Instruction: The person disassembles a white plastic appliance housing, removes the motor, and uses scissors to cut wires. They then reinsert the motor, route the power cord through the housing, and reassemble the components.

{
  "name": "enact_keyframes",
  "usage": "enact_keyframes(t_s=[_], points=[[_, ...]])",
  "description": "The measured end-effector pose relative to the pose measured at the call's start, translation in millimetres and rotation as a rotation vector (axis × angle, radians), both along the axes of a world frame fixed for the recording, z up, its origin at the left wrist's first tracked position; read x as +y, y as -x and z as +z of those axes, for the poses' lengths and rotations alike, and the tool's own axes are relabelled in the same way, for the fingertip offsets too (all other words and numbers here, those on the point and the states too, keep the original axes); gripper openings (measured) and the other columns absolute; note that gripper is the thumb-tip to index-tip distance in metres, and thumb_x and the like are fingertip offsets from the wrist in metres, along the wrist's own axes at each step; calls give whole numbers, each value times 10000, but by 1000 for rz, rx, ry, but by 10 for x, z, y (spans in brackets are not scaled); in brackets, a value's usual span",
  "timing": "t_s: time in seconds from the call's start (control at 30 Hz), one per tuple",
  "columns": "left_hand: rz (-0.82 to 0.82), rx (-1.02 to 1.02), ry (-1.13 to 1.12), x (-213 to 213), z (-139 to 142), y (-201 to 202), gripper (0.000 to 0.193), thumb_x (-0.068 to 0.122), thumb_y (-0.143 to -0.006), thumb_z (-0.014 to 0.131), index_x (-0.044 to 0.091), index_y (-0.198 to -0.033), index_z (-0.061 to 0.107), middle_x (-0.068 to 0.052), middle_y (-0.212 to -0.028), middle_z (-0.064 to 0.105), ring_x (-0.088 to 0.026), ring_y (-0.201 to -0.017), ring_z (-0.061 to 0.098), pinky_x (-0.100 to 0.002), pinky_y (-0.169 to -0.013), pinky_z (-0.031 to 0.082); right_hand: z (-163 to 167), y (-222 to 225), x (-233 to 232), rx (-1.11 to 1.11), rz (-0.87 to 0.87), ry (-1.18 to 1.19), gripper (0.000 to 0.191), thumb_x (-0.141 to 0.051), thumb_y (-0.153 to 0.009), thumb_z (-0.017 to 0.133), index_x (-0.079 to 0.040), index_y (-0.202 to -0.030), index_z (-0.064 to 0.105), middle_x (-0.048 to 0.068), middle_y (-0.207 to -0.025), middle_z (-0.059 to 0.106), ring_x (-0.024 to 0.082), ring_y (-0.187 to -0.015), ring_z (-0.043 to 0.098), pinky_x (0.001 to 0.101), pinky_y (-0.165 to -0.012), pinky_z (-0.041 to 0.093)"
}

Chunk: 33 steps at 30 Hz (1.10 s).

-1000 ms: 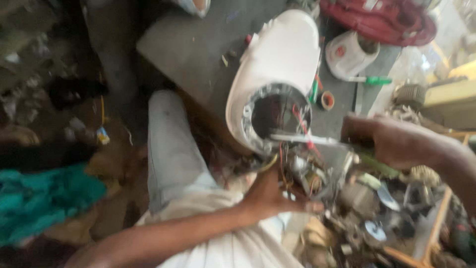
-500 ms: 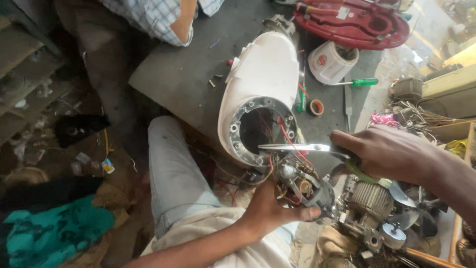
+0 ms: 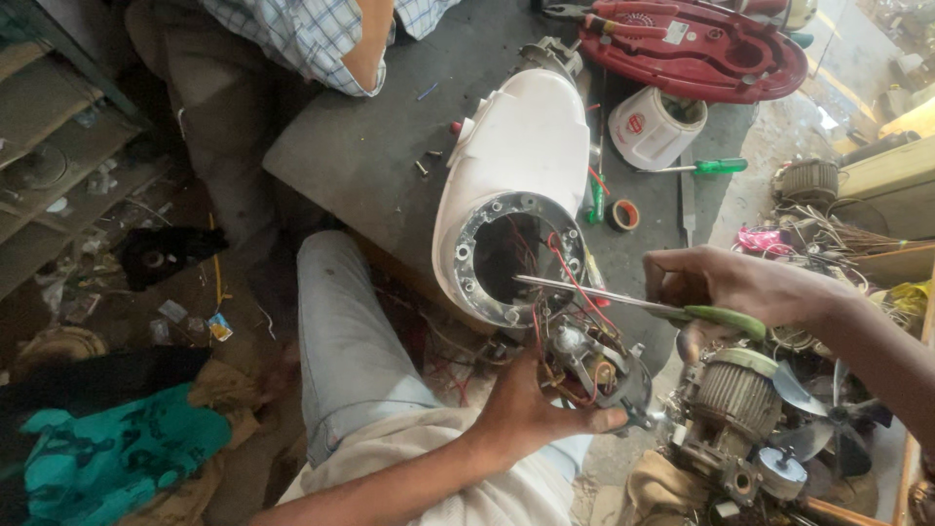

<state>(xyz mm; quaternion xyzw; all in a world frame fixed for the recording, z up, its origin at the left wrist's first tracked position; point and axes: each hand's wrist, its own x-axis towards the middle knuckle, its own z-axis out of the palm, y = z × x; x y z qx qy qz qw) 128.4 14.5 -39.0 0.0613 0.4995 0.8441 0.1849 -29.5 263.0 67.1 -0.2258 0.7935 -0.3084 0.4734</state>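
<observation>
screwdriver [image 3: 623, 300]: green handle, thin metal shaft, near level, tip inside casing opening
motor part [image 3: 591, 368]: small metal, red wires, below white casing [image 3: 516, 185]

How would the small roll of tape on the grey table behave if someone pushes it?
The roll of tape lies flat on the table, so it would probably slide, not roll. It looks small and hollow, so it is likely light and easy to move. A green screwdriver lies close beside it, so a push toward that side may bump into it.
</observation>
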Motion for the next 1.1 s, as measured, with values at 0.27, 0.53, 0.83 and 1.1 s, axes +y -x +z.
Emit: enact_keyframes(t_s=[0.27, 0.53, 0.83, 1.1], points=[[-16, 13, 65, -33, -40, 44, 846, 468, -685, 883, 33, -1339, 567, -48, -1102, 705, -117, -942, 685, -270, -818, 580, -156, 138, 111, -138, -30, 50, 606, -480, -678, 934, 6, -853, 617, 13, -593, 576, 113, -523, 513, 298, -433, 360], [-27, 33, 85, -7, -69, 49, 814, 480, -702, 875, 44, -1333, 601, -33, -1100, 696, -112, -974, 672, -277, -845, 576, -254, 53, 110, -186, -72, 54, 631, -498, -629, 934, -28, -900, 613, 23, -606, 655, 112, -492, 566, 254, -410, 415], [11, 68, 112, -11, -50, 63, 793, 460, -703, 875, 54, -1328, 602, -16, -1078, 702, -91, -937, 672, -264, -819, 573, -378, 73, 120, -372, -147, 161, 795, -713, -620, 836, -18, -889, 562, 50, -585, 663, 108, -410, 607, 220, -327, 456], [-25, 42, 110, -38, -48, 70, 794, 479, -705, 875, 53, -1315, 596, -11, -1039, 706, -79, -893, 685, -251, -778, 580, -464, 128, 185, -385, -151, 212, 715, -596, -687, 887, 26, -882, 594, 58, -581, 632, 110, -404, 555, 223, -314, 395]])
